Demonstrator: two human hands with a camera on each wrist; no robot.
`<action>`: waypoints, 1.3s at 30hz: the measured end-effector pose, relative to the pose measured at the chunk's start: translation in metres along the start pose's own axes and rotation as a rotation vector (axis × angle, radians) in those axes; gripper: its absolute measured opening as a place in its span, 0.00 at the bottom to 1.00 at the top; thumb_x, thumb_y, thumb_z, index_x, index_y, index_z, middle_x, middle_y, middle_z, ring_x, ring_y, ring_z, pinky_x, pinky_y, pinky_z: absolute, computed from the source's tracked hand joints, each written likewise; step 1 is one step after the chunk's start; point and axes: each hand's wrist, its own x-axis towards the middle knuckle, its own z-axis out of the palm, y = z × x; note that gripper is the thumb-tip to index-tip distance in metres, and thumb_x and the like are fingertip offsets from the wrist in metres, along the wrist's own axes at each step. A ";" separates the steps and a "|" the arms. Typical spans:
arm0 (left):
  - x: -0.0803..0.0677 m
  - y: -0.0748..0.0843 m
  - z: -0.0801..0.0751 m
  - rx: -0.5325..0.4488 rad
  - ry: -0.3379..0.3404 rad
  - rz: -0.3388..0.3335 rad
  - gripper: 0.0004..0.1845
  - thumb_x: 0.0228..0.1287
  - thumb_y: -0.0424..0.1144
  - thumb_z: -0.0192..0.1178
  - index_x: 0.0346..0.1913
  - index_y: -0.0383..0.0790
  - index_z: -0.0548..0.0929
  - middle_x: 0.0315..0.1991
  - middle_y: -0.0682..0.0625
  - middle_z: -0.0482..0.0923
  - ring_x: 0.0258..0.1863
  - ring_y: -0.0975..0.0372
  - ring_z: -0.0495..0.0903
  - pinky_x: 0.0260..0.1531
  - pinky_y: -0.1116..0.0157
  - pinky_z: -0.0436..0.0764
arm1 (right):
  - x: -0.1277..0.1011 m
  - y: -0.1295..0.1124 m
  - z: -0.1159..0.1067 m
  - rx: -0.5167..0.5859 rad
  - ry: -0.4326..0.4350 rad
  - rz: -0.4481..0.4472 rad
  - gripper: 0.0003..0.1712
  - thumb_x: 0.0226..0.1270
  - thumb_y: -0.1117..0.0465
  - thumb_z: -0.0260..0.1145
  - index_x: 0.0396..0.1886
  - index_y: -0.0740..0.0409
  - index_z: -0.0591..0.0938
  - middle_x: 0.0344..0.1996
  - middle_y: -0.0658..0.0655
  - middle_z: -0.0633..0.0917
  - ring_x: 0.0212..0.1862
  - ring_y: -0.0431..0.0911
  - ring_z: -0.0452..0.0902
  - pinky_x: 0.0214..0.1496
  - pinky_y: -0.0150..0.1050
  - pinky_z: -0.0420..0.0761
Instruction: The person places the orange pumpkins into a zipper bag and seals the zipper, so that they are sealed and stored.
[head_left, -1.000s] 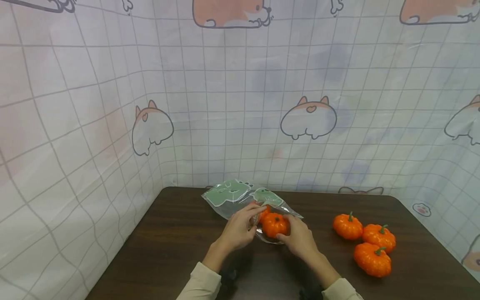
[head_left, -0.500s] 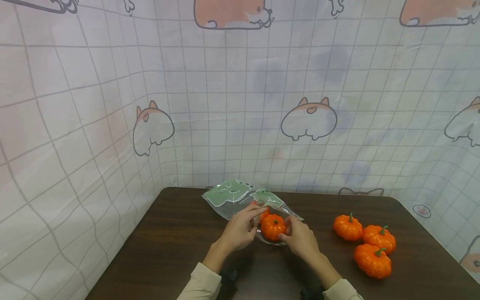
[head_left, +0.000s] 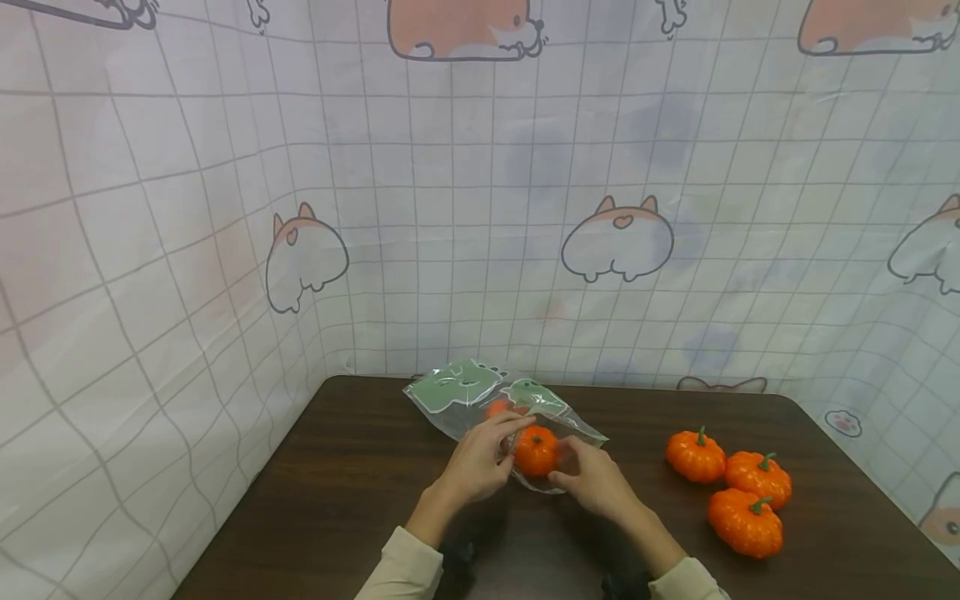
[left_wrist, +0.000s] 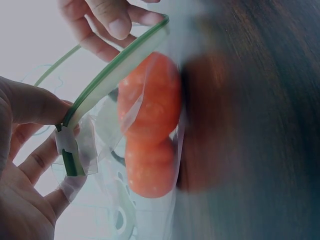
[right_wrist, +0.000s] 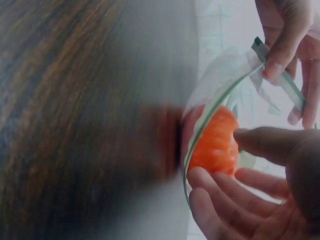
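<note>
A clear zip bag (head_left: 465, 392) with green cartoon prints lies on the dark wooden table (head_left: 352, 500). My left hand (head_left: 480, 462) pinches one end of its green zip rim (left_wrist: 67, 150), holding the mouth open. My right hand (head_left: 592, 479) has thumb and fingers at the rim's other end (left_wrist: 155, 30), close against an orange toy pumpkin (head_left: 536, 451) that sits just inside the mouth (right_wrist: 215, 145). A second pumpkin (head_left: 497, 408) lies deeper in the bag (left_wrist: 150, 172).
Three more orange pumpkins sit in a cluster on the table's right: one (head_left: 696, 455), one (head_left: 759, 477) and one (head_left: 746, 521). A printed grid cloth (head_left: 187, 275) walls the table at the back and on both sides.
The pumpkin at the bag's mouth has slid left, further into the bag. My right hand followed it left, and its fingers came off the pumpkin onto the rim.
</note>
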 end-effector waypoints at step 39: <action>0.000 -0.004 -0.007 0.004 0.044 0.010 0.30 0.58 0.23 0.63 0.65 0.45 0.83 0.63 0.53 0.82 0.41 0.63 0.79 0.33 0.73 0.71 | 0.004 0.042 -0.103 0.081 0.091 0.006 0.18 0.72 0.52 0.67 0.52 0.59 0.82 0.45 0.60 0.88 0.45 0.51 0.85 0.41 0.40 0.81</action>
